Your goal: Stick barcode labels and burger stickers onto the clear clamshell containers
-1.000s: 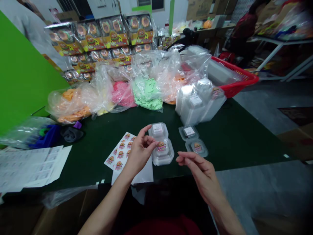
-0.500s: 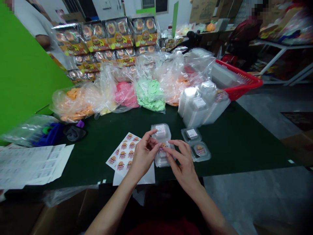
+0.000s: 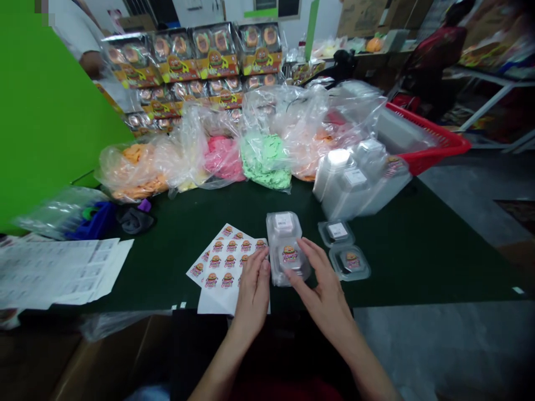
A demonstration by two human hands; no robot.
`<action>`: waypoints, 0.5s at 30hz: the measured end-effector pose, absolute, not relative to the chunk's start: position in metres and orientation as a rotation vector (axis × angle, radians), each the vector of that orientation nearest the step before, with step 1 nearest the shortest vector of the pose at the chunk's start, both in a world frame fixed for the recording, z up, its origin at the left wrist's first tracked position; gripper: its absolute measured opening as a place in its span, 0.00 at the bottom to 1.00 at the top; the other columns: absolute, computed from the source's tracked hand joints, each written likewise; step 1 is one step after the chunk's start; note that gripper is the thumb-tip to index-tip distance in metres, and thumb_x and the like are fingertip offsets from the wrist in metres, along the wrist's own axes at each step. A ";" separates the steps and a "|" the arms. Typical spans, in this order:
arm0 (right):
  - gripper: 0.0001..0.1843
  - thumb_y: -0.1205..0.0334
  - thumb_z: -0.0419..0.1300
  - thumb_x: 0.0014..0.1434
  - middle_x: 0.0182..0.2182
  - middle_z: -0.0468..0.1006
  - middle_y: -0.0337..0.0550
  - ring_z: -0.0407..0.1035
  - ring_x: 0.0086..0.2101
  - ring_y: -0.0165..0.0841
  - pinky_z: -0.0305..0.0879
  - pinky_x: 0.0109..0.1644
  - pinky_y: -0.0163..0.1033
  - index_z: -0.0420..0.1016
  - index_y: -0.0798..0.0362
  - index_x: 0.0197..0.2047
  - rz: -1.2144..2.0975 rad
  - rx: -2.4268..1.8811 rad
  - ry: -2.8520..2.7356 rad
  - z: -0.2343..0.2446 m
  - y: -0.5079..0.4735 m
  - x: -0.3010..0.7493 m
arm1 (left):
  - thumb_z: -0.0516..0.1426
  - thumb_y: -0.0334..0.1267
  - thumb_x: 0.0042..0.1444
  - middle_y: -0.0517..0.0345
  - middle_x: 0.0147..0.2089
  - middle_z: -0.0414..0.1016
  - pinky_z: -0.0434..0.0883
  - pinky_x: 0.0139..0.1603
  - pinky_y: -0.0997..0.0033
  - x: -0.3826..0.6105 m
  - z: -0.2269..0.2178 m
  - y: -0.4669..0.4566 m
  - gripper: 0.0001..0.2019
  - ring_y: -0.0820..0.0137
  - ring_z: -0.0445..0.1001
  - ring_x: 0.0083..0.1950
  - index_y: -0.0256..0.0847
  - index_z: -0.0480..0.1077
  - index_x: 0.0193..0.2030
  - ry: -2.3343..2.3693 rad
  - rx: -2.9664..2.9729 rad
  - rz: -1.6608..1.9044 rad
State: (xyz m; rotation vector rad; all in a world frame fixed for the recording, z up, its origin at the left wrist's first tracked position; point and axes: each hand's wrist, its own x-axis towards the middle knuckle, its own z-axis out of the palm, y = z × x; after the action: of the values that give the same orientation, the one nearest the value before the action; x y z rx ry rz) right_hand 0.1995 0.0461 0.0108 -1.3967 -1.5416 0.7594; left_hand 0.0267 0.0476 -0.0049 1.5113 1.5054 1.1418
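A clear plastic clamshell box (image 3: 276,267) lies opened out on the dark green table in front of me, apparently the top one of a small stack. Its far half carries a white barcode label (image 3: 285,221); a burger sticker (image 3: 290,254) sits flat on its near half. My left hand (image 3: 253,287) is at the box's left edge, fingers stretched out and holding nothing, partly over the sticker sheets (image 3: 221,298). My right hand (image 3: 320,281) is open at the right side, thumb and fingers apart, fingertips at the lid near the sticker. Another labelled clamshell box (image 3: 350,263) lies to the right.
Stacked clear boxes (image 3: 355,195) stand at the back right before a red basket (image 3: 445,146). Bags of orange, pink and green pieces (image 3: 267,164) line the back, with packaged burger toys (image 3: 215,53) behind. Printed label sheets (image 3: 62,273) lie left. Other people are in the background.
The burger sticker, held between both hands before, is now flat on the near half of the box. My hands have parted, the left lowering to the box's left edge. The view has shifted slightly.
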 end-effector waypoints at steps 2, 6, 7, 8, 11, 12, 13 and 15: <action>0.35 0.50 0.68 0.66 0.71 0.66 0.53 0.66 0.68 0.51 0.69 0.69 0.61 0.67 0.43 0.72 0.760 -1.421 -1.569 0.009 0.047 0.194 | 0.45 0.51 0.78 0.49 0.76 0.66 0.53 0.81 0.39 0.033 -0.004 0.041 0.24 0.57 0.61 0.79 0.48 0.70 0.70 1.514 1.501 1.125; 0.36 0.55 0.69 0.62 0.70 0.66 0.54 0.65 0.68 0.51 0.68 0.69 0.62 0.67 0.45 0.72 0.699 -1.451 -1.565 0.006 0.052 0.188 | 0.43 0.52 0.78 0.52 0.79 0.63 0.49 0.82 0.37 0.041 0.001 0.037 0.25 0.57 0.57 0.81 0.52 0.68 0.73 1.514 1.544 1.129; 0.35 0.56 0.68 0.63 0.69 0.67 0.54 0.66 0.67 0.51 0.69 0.69 0.61 0.68 0.45 0.71 0.687 -1.445 -1.557 0.007 0.053 0.188 | 0.43 0.52 0.78 0.53 0.79 0.62 0.49 0.82 0.37 0.042 0.002 0.037 0.24 0.57 0.56 0.82 0.53 0.69 0.72 1.513 1.561 1.129; 0.33 0.58 0.66 0.64 0.67 0.69 0.54 0.67 0.66 0.49 0.69 0.69 0.60 0.68 0.45 0.71 0.679 -1.435 -1.546 0.007 0.054 0.188 | 0.44 0.52 0.78 0.54 0.80 0.60 0.49 0.82 0.38 0.043 0.002 0.037 0.24 0.57 0.54 0.82 0.53 0.68 0.73 1.512 1.581 1.125; 0.35 0.61 0.64 0.64 0.64 0.72 0.52 0.71 0.63 0.47 0.71 0.67 0.58 0.66 0.43 0.73 0.683 -1.406 -1.532 0.010 0.054 0.188 | 0.43 0.51 0.79 0.55 0.81 0.58 0.49 0.83 0.39 0.044 0.002 0.037 0.25 0.58 0.51 0.84 0.53 0.65 0.75 1.474 1.625 1.103; 0.36 0.60 0.65 0.64 0.65 0.71 0.52 0.70 0.64 0.47 0.71 0.67 0.58 0.65 0.42 0.73 0.691 -1.407 -1.542 0.010 0.054 0.188 | 0.43 0.51 0.79 0.55 0.81 0.60 0.49 0.83 0.39 0.044 0.002 0.036 0.25 0.58 0.51 0.84 0.52 0.64 0.76 1.452 1.630 1.099; 0.37 0.59 0.66 0.63 0.66 0.70 0.52 0.69 0.64 0.48 0.71 0.68 0.59 0.64 0.42 0.74 0.700 -1.413 -1.555 0.011 0.054 0.187 | 0.42 0.50 0.79 0.55 0.80 0.61 0.49 0.83 0.40 0.044 0.002 0.036 0.25 0.59 0.50 0.84 0.51 0.64 0.76 1.427 1.629 1.096; 0.37 0.56 0.68 0.63 0.67 0.67 0.53 0.67 0.66 0.49 0.69 0.69 0.59 0.66 0.42 0.73 0.718 -1.428 -1.573 0.010 0.053 0.185 | 0.42 0.50 0.79 0.57 0.79 0.63 0.48 0.84 0.42 0.045 0.003 0.036 0.25 0.61 0.49 0.84 0.53 0.65 0.75 1.385 1.616 1.094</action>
State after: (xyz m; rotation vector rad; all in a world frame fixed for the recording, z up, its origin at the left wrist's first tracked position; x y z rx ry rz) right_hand 0.1851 0.0534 0.0103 -1.4281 -1.5728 0.7182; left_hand 0.0449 0.0360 0.0026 1.6163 1.3853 1.0943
